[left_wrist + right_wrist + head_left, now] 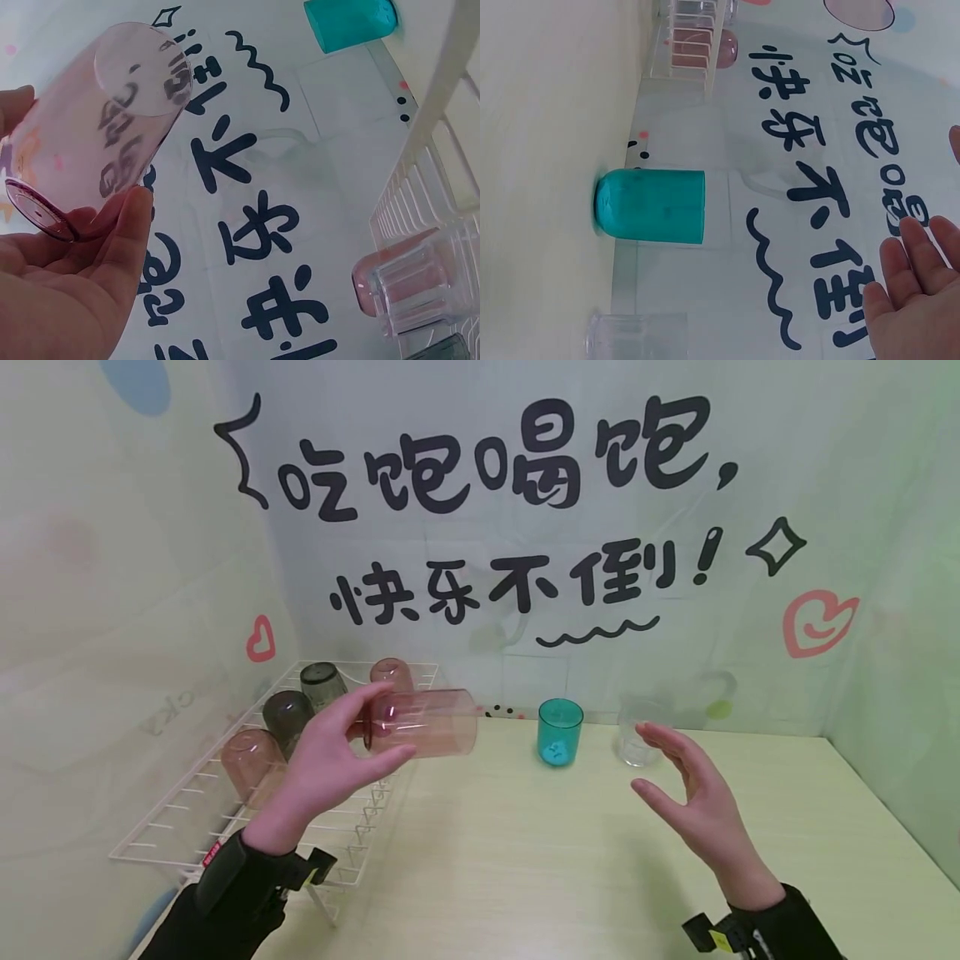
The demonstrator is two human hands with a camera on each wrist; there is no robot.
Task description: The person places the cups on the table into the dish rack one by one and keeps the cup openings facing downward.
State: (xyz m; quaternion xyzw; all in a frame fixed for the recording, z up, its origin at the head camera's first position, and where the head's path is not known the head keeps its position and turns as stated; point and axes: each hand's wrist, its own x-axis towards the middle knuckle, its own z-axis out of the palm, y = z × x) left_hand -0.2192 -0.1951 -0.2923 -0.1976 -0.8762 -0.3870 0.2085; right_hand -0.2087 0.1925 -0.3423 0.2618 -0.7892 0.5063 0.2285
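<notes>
My left hand grips a transparent pink glass, which lies sideways in the air beside the dish rack, its wider end toward the right. In the left wrist view, the thumb and fingers hold the glass near its thick base. My right hand is raised above the table with thumb and fingers spread and nothing between them. Just beyond its fingertips stands a clear glass, partly hidden by the hand. Left of that, a teal glass stands upright, also seen in the right wrist view.
A white wire dish rack stands at the left. Upside-down glasses sit on it: a pink one in front, a dark grey one, a greenish-grey one, and another pink one behind. A printed cloth backdrop closes off the pale table.
</notes>
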